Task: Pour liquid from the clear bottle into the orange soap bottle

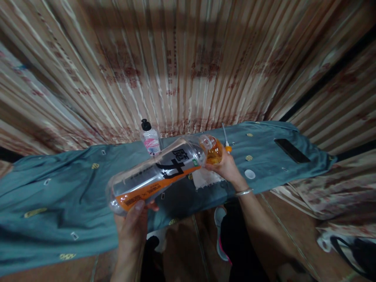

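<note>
A large clear bottle [155,172] with an orange and black label lies tilted across the view, its neck to the right and higher than its base. My left hand [133,219] is closed round the base end from below. My right hand [225,166], with a bangle on the wrist, holds a small clear container [214,150] of amber liquid. The big bottle's mouth meets the top of this container. Just behind my right hand is an orange pump top [228,149] with a thin pale tube. A whitish cloth [207,178] lies below the bottle's neck.
A teal patterned cloth [264,145] covers the long surface. On it stand a clear bottle with a black cap and pink label [151,141], a dark flat object [291,150] and a white round disc [250,174]. Striped curtains [182,70] hang behind; a dark bag [355,250] lies lower right.
</note>
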The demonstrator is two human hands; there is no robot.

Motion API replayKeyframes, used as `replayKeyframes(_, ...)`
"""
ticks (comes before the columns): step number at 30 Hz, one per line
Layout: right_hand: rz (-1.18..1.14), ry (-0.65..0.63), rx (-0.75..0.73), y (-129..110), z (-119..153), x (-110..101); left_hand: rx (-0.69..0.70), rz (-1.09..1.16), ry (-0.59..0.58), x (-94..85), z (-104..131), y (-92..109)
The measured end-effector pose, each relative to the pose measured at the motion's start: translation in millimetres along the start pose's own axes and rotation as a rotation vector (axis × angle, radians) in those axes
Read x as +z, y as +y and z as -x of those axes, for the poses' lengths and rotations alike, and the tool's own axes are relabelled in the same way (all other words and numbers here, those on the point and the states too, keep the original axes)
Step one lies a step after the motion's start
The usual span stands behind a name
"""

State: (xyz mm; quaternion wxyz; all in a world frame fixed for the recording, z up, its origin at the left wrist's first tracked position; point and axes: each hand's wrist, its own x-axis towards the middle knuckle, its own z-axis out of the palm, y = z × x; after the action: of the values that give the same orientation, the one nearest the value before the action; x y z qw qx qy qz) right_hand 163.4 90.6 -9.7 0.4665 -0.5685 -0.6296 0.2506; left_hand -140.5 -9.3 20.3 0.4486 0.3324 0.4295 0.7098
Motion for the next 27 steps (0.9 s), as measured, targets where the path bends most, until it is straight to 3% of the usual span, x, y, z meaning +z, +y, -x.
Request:
replayKeyframes(9,-0.004,0.001,0.007,-4,-1,-1,0.003,-0.007,-0.032,-4.1,0,-3)
replayKeyframes(15,0.006,-0.007,0.024,-6,-1,-1,0.008,0.061,0.08,10.1,3,-1)
replayKeyframes(23,0.024,0.001,0.034,-6,0,-2,-0.01,0.066,0.059,12.1,2,-1)
replayKeyframes(27,0.043,0.012,0.043,-5,0,-2,-0.003,0.092,0.128,18.7,4,3)
